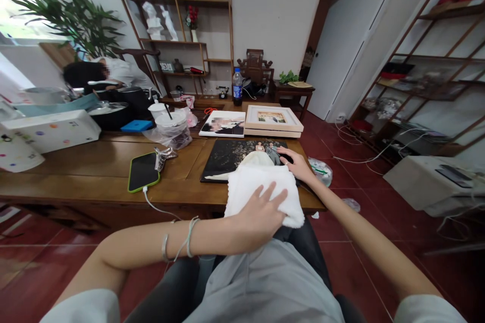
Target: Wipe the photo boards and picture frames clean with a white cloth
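Note:
A white fluffy cloth (242, 186) covers the near edge of a dark photo panel (223, 156) and hangs past the table's front edge. My left hand (261, 214) rests on top of this cloth, fingers spread; its thumb is hidden. The panel shows a couple in wedding clothes and lies flat on the wooden table. At the panel's right side is my right hand (296, 164), its fingers apart and the fingertips touching the surface near the printed figures.
Behind the panel lie another photo panel (222, 125) and a pale framed picture (291, 126). A bottle (237, 92) stands farther back. Leftward are a charging phone (143, 172), a bagged cup (170, 126) and a white box (60, 133). Someone leans over at back left (125, 71).

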`<state>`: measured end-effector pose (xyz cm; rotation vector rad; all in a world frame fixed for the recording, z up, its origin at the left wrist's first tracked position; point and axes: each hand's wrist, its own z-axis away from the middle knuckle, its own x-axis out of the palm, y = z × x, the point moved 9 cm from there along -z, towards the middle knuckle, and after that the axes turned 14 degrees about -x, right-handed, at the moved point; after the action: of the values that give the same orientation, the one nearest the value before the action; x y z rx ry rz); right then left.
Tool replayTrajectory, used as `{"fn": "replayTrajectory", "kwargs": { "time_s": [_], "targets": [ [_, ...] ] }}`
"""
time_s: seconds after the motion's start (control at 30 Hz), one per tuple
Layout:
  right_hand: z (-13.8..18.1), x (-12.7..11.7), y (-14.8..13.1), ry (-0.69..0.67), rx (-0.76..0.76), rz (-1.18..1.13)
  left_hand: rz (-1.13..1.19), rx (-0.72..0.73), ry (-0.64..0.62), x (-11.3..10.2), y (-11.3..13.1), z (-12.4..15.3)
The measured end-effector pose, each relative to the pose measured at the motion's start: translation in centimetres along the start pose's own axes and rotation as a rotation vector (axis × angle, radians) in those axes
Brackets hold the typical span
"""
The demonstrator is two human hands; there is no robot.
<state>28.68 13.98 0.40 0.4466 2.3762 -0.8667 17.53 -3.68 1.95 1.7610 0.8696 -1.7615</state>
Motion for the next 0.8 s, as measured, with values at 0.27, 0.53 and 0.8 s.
{"fn": "replayTrajectory", "kwargs": {
  "time_s": [0.27,0.53,0.8],
  "targets": [
    [0.0,0.0,0.0,-0.004,-0.007,0.016,-0.008,-0.109,0.072,0.0,-3.9,-2.4],
    [0.0,0.0,0.0,-0.012,0.003,0.046,0.067,-0.301,0.067,1.0,-11.7,-9.2],
    [0.3,-0.3,1.4,0.055,0.103,-0.069,0.057,-0.366,0.082,0.9,-9.7,-11.3]
  ]
}}
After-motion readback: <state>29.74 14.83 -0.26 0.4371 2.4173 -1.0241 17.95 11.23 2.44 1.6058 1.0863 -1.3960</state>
